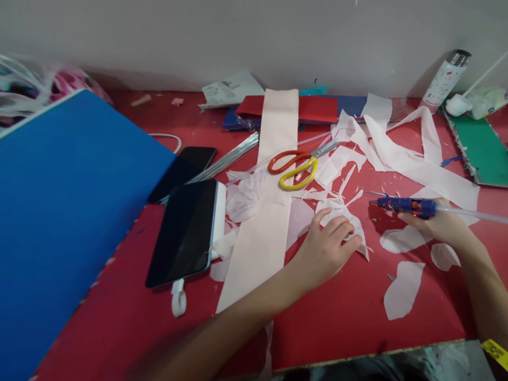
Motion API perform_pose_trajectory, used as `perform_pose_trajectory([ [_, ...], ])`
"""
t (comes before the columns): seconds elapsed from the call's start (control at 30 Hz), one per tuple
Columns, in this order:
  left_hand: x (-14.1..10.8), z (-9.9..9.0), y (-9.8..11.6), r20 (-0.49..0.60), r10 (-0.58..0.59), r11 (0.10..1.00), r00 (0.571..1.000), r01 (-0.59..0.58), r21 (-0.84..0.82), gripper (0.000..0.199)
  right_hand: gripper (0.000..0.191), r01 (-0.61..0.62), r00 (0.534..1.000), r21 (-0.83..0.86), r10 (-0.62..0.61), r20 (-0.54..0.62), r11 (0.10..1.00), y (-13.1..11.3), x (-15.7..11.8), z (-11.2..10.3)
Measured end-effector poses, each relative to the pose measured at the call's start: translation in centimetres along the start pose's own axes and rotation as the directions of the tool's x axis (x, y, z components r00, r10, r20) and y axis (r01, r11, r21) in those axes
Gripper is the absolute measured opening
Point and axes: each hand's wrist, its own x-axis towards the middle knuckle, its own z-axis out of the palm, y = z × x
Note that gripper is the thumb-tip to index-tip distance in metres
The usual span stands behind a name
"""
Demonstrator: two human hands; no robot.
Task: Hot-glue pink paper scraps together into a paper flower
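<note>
My right hand [440,225] is wrapped round a blue hot glue gun [413,206] whose nozzle points left. A red light glows on the gun, and a clear glue stick [472,213] juts from its back. My left hand [327,246] rests, fingers apart and slightly bent, on a white cut piece [353,217] that looks like paper or thin fabric. Behind that hand lie scissors [305,163] with one red and one yellow handle. Pale petal-shaped pieces [405,291] are scattered below the glue gun, some partly under my right hand.
A long cream strip [262,238] crosses the red table [317,328]. A tablet [184,233], a phone [190,164] and thin wires [234,153] lie left of it. A big blue board [71,211] fills the left side. A white bottle [446,79] and green board [484,148] stand at right.
</note>
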Motion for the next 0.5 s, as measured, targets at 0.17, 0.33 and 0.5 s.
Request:
perform_pose_trajectory([
  [0.17, 0.19, 0.28, 0.36, -0.019, 0.029, 0.999, 0.999, -0.030, -0.013, 0.015, 0.048, -0.008, 1.000, 0.007, 0.008, -0.007, 1.000, 0.05, -0.02, 0.14],
  [0.33, -0.01, 0.69, 0.25, -0.042, 0.017, 1.000, 0.999, -0.016, 0.026, 0.020, 0.046, -0.047, 0.999, -0.007, 0.047, 0.011, 0.999, 0.06, -0.03, 0.11],
  [0.5, -0.13, 0.69, 0.03, -0.032, 0.028, 0.999, 0.999, -0.027, 0.024, 0.018, 0.045, -0.017, 0.999, -0.009, 0.017, 0.028, 1.000, 0.04, -0.02, 0.08],
])
